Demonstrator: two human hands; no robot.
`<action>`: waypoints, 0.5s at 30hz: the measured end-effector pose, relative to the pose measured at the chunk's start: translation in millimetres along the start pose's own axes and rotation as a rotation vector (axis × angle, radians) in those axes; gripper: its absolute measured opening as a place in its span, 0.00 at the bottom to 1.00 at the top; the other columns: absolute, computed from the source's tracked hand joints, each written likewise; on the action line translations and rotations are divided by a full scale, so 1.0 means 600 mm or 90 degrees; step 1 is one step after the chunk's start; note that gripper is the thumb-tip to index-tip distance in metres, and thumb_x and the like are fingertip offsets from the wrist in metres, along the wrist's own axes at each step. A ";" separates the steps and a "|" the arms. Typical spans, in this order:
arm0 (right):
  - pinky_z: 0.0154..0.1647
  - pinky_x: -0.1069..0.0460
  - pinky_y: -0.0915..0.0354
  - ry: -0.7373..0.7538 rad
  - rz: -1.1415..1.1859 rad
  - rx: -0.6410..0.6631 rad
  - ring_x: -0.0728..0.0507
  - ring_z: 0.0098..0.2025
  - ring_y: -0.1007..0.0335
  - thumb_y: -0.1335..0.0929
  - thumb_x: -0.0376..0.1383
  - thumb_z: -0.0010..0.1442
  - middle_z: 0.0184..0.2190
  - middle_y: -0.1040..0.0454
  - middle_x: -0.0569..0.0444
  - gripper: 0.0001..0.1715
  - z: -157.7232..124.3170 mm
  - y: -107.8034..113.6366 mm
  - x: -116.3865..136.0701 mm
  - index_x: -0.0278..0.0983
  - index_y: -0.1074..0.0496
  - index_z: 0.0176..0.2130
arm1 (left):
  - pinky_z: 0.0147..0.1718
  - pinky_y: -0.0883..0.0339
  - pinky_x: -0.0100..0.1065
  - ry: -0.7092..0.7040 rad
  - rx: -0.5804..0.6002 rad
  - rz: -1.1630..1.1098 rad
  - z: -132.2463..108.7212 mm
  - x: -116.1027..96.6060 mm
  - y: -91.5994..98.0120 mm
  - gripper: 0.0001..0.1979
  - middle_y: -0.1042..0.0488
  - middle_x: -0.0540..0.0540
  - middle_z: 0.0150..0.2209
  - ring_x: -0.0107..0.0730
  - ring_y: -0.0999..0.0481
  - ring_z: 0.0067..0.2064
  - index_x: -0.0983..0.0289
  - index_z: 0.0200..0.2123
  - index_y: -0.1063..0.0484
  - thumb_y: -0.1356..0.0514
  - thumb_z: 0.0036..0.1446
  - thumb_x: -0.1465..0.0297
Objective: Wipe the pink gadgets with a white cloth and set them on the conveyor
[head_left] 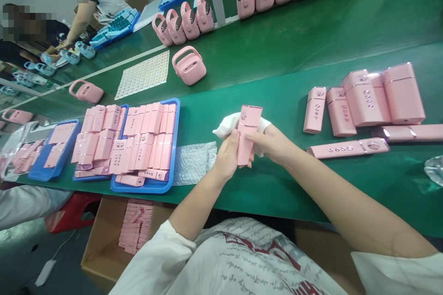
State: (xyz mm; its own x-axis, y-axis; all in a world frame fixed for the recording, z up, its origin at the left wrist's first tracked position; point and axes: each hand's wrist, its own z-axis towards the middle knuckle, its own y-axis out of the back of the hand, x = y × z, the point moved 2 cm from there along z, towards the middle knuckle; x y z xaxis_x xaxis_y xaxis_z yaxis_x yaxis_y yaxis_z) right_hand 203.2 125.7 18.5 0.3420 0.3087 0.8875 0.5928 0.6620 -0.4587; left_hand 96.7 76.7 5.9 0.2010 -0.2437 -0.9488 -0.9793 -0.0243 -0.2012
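Note:
My left hand [226, 154] and my right hand [272, 143] both grip one pink rectangular device [247, 131], held upright over the green table [277, 184]. A white cloth [226, 125] is bunched behind the device, against my right hand's fingers. Several finished pink devices [367, 99] stand and lie to the right. A blue tray [173, 156] packed with pink parts sits to the left.
Bubble wrap [194, 162] lies beside the tray. Two more blue trays [41, 173] sit further left. Pink handled cases [188, 65] line the far belt, next to a sticker sheet [143, 74]. Other people work at the far left. A cardboard box [104, 239] of pink parts stands under the table.

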 end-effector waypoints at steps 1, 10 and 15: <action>0.13 0.55 0.36 -0.006 0.005 -0.006 0.46 0.16 0.30 0.30 0.52 0.56 0.20 0.25 0.55 0.26 0.001 0.000 -0.002 0.35 0.32 0.44 | 0.13 0.42 0.28 -0.005 0.005 0.007 0.000 0.001 0.000 0.35 0.32 0.52 0.16 0.24 0.34 0.15 0.66 0.21 0.31 0.49 0.53 0.38; 0.26 0.53 0.31 -0.063 -0.045 -0.026 0.47 0.27 0.28 0.23 0.43 0.44 0.30 0.24 0.56 0.35 0.017 0.019 -0.025 0.36 0.35 0.48 | 0.12 0.49 0.29 -0.008 -0.085 0.054 0.021 -0.006 0.015 0.31 0.34 0.50 0.17 0.25 0.37 0.15 0.63 0.28 0.33 0.48 0.54 0.40; 0.28 0.53 0.37 -0.274 -0.275 0.048 0.48 0.29 0.34 0.24 0.40 0.41 0.26 0.30 0.58 0.19 0.019 0.033 -0.050 0.35 0.34 0.30 | 0.19 0.42 0.27 -0.152 -0.159 0.210 0.073 -0.069 0.018 0.16 0.27 0.52 0.30 0.25 0.30 0.23 0.63 0.42 0.38 0.45 0.61 0.56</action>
State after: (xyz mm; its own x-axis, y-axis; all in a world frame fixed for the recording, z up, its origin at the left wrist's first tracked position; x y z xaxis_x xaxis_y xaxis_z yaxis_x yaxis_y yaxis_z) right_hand 196.3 137.6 -16.6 -0.2513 0.2396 0.9378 0.5537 0.8303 -0.0638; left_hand 78.7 129.2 32.3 -0.1506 -0.0491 -0.9874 -0.9620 -0.2227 0.1578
